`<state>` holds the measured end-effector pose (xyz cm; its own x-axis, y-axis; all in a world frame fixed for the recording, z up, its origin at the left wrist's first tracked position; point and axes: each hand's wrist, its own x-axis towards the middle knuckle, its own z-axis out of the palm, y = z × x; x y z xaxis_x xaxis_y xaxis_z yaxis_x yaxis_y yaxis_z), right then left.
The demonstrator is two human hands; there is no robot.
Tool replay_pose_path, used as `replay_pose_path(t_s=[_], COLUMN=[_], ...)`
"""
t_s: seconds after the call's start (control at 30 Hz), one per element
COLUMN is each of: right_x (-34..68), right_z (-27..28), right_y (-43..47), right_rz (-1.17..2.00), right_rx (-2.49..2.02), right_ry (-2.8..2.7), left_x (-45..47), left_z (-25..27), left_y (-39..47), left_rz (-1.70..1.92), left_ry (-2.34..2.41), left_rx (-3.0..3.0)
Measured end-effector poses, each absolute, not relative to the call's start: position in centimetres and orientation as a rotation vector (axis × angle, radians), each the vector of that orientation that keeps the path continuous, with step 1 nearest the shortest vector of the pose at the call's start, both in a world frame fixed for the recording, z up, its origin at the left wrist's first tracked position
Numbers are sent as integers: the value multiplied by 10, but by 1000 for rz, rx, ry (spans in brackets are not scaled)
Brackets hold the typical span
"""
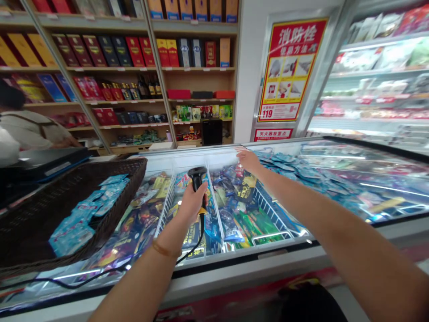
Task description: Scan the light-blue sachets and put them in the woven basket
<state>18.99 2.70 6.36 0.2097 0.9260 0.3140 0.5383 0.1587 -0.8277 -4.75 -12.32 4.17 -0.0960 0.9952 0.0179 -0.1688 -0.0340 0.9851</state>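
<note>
My left hand [193, 202] is wrapped round a black barcode scanner [197, 174], holding it upright over the open chest freezer [221, 154]. A black cord [201, 232] runs from its handle toward the lower left. My right hand [248, 161] reaches to the freezer's far side, fingers curled near the back rim. What those fingers hold, if anything, is too small and blurred to make out. Beneath both hands lie wire baskets [216, 214] with bagged ice creams, among them green packs [258, 226] and a dark pack with yellow print [247, 190].
A dark woven basket [20, 237] with blue packets [90, 210] sits on the freezer's left. More blue packets [295, 167] are heaped at right under glass. A person [30, 125] stands at far left. Shelves of boxed goods [197, 27] line the back; a red poster [291, 69] hangs there.
</note>
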Motion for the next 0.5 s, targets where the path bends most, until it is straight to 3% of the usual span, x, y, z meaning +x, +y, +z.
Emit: replay_pose_path(t_s=[0.27, 0.5], right_x=[277, 244], right_z=[63, 54], right_y=[25, 8], right_rz=[73, -344], right_rx=[-1910, -1920], right_ry=[-1556, -1867], left_x=[-61, -58], left_z=[33, 35], left_y=[-125, -130], left_rz=[1294, 1245], left_ry=[1214, 1214], left_rx=[1111, 1082])
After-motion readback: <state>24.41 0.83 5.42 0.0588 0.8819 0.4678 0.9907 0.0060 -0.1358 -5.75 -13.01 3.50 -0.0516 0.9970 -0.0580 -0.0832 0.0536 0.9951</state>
